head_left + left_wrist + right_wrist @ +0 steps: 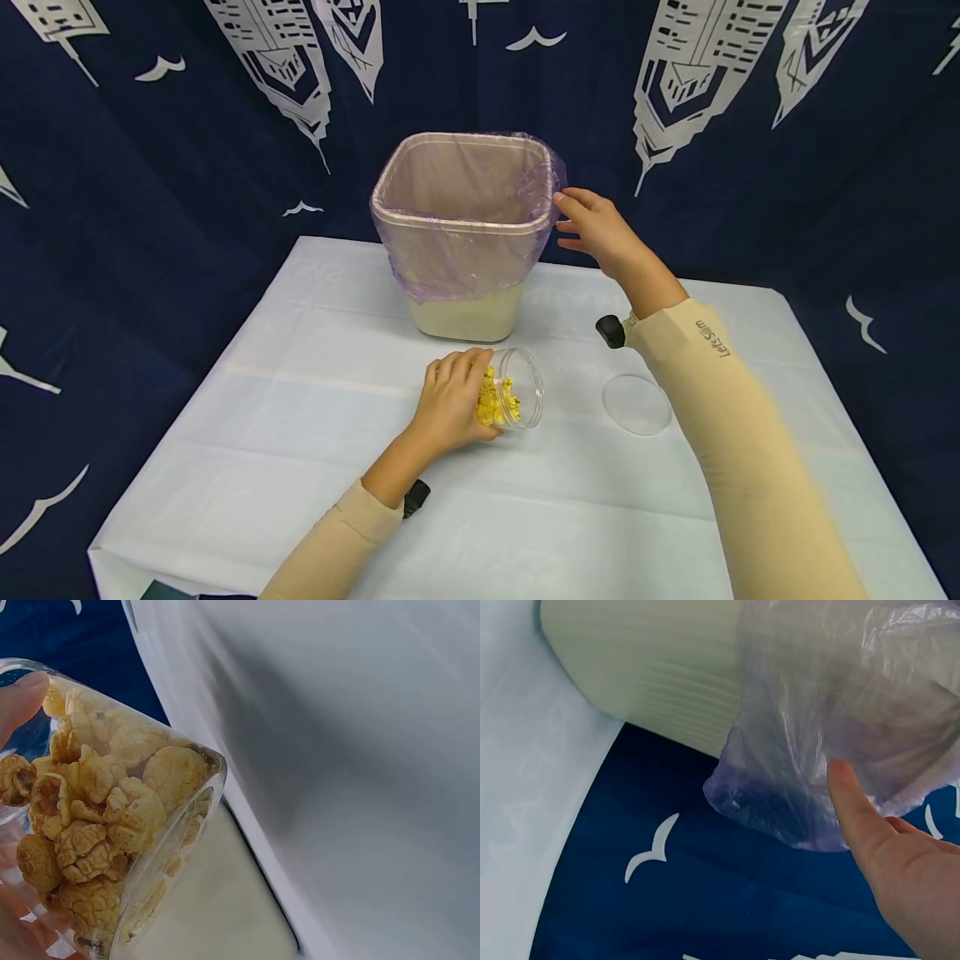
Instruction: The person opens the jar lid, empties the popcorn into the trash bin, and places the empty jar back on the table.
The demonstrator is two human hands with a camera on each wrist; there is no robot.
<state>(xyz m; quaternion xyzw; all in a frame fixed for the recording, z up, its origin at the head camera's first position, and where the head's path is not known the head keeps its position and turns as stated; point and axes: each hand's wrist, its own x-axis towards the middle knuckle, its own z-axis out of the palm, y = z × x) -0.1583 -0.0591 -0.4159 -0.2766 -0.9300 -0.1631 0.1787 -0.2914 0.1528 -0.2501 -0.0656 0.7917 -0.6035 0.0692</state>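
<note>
My left hand (452, 400) grips a clear jar (529, 387), tipped over so its mouth faces right. Yellow-brown popcorn (495, 398) lies inside; in the left wrist view the popcorn (90, 795) shows as caramel-coloured lumps behind the clear wall. Behind the jar stands a cream trash bin (467, 317), lined with a thin purple bag (457, 258) folded over its rim. Beside the bin's right rim is my right hand (598, 231), its fingers extended at the bag and holding nothing. The right wrist view shows one fingertip (843, 771) at the bag; contact is unclear.
A clear round lid (637, 405) lies flat on the white-covered table (300, 350), right of the jar. Dark blue cloth (480, 92) with white prints hangs behind the table. Something dark green (165, 590) shows at the lower left edge.
</note>
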